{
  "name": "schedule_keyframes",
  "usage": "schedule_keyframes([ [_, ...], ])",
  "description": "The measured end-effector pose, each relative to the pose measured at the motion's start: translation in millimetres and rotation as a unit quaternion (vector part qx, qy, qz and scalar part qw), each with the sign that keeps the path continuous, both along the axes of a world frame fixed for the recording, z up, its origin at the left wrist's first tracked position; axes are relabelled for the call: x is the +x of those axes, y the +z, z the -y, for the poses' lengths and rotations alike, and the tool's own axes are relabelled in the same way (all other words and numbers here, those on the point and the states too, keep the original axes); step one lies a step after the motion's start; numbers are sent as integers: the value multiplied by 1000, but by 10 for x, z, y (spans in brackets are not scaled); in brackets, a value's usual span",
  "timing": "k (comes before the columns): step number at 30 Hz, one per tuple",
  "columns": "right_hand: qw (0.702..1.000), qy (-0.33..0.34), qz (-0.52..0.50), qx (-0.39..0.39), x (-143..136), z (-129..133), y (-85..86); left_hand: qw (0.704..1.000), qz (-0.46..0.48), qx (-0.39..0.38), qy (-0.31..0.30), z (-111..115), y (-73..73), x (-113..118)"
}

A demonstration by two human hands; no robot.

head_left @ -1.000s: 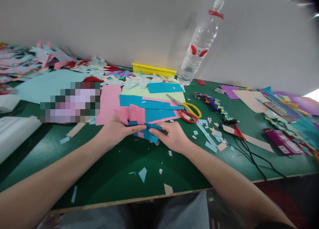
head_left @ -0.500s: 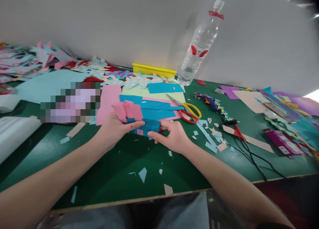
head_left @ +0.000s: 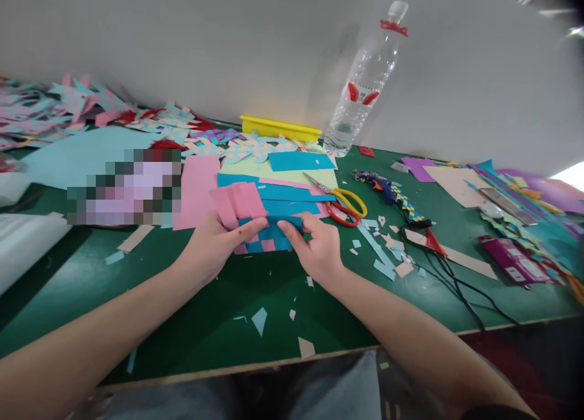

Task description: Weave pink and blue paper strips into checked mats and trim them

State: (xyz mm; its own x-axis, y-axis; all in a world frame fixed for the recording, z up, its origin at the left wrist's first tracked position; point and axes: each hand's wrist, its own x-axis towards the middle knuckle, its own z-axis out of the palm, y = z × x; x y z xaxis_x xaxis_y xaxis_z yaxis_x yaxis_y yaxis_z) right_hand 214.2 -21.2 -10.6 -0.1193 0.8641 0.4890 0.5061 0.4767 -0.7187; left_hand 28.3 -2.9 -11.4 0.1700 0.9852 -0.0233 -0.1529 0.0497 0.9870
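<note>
Between my two hands is a woven paper piece of blue and pink strips, held just over the table near its middle. My left hand pinches its left part, thumb on top, with loose pink strip ends standing up beside the fingers. My right hand grips the blue right end with the thumb on the front, the other fingers partly hidden behind. Just beyond lie blue paper sheets and a pink sheet. Scissors with yellow and red handles rest right of them.
A clear plastic bottle stands at the back by a yellow tray. Woven paper strips are heaped at the back left. Paper scraps, black cords and a purple packet lie to the right.
The woven piece has been turned flatter toward me, showing more of its pink and blue checks. My right thumb has moved up onto its upper edge.
</note>
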Motion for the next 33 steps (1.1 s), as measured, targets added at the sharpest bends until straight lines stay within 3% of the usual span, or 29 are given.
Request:
schedule_keyframes([
  [6, 998, 21, 27, 57, 44, -35, 5, 1000, -8, 15, 20, -52, 20, -55],
  [17, 995, 24, 58, 82, 63, -65, -12, 962, -248, 105, 47, -13, 131, -129],
  [33, 995, 22, 62, 72, 85, -77, 10, 960, -240, 125, 76, 1, 182, -127],
])
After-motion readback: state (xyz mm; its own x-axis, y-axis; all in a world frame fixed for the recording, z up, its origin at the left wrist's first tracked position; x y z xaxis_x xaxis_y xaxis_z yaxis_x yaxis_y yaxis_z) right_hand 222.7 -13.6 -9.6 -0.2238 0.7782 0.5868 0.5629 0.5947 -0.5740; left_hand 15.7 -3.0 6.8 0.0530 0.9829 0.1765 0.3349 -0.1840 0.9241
